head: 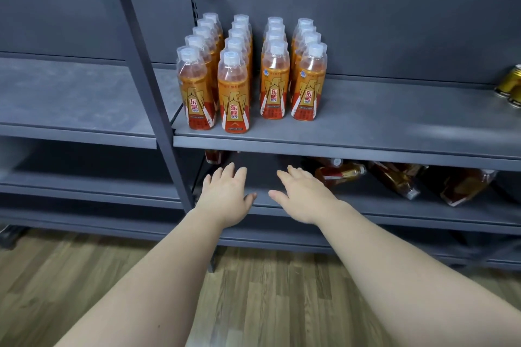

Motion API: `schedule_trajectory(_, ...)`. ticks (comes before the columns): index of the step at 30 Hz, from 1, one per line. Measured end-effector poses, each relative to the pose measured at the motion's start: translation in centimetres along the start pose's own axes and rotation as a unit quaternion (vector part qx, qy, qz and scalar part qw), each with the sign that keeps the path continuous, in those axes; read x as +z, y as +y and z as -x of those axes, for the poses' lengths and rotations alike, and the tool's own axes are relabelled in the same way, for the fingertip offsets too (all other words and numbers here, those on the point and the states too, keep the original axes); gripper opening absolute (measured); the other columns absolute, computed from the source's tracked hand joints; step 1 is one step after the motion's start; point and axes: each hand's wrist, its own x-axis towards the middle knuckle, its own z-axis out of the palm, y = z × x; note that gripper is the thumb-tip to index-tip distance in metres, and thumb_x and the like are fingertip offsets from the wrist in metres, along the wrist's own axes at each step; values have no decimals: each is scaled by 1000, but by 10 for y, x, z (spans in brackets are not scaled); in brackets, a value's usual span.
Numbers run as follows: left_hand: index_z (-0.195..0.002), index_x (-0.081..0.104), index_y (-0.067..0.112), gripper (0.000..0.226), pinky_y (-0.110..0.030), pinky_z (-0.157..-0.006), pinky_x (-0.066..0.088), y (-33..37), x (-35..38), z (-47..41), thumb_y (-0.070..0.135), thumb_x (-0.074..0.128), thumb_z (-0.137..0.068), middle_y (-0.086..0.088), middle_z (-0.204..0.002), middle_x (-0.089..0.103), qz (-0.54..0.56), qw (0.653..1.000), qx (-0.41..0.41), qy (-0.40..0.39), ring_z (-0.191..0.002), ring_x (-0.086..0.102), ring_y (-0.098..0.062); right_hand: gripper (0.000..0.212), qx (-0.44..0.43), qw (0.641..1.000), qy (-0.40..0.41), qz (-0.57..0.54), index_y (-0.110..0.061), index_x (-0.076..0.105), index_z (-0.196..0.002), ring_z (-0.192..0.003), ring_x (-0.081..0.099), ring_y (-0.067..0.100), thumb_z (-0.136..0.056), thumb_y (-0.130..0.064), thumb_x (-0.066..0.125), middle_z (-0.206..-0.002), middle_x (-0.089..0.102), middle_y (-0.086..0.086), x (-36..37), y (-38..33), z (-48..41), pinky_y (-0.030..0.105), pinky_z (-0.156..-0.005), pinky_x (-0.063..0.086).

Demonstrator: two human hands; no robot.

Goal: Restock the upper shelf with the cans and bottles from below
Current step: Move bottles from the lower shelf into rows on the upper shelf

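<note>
1. Head view: your left hand (225, 194) and right hand (303, 197) reach spread and empty under the upper shelf (338, 149), toward bottles (341, 173) lying on the lower shelf (394, 207).
2. Upright bottles (251, 76) stand in four rows from the upper shelf's front edge back, keeping labels facing out.

Dark grey metal shelving unit (366, 146) with slanted upright posts and a matte grey back panel (366, 22) stands on a light brown wood-plank floor (253, 304) under soft, even indoor light.

Eighteen upright bottles (233, 93), two cans (510, 84), two hands (225, 197).
</note>
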Motion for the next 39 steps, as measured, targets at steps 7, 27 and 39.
schedule_trajectory(7, -152, 24, 17, 64, -49, -120, 16, -6, 21, -1, 51, 42, -101, -13, -163, 15, 3, 1000, -2, -31, -149, 17, -34, 68, 8, 1000, -23, 9, -22, 13, -160, -154, 4, 27, -104, -56, 30, -167, 8, 8, 16, 2, -3, 45, -124, 11)
schedule_trajectory(27, -154, 18, 19, 66, -48, -121, 14, -9, 87, -77, 51, 40, -101, -12, -164, 12, -9, 996, -60, -66, -150, 13, -34, 69, -11, 998, -58, 18, -20, 15, -159, -152, 13, 32, -103, -56, 33, -165, 16, 11, 59, 53, -105, 48, -123, 15)
schedule_trajectory(39, -145, 36, 15, 59, -47, -103, 36, -79, 153, -174, 49, 48, -98, -16, -141, 45, -44, 997, -49, 34, -125, 44, -40, 68, -39, 999, -14, 5, -25, 14, -160, -151, 17, 30, -103, -58, 32, -167, 12, 5, 130, 37, -245, 41, -119, 22)
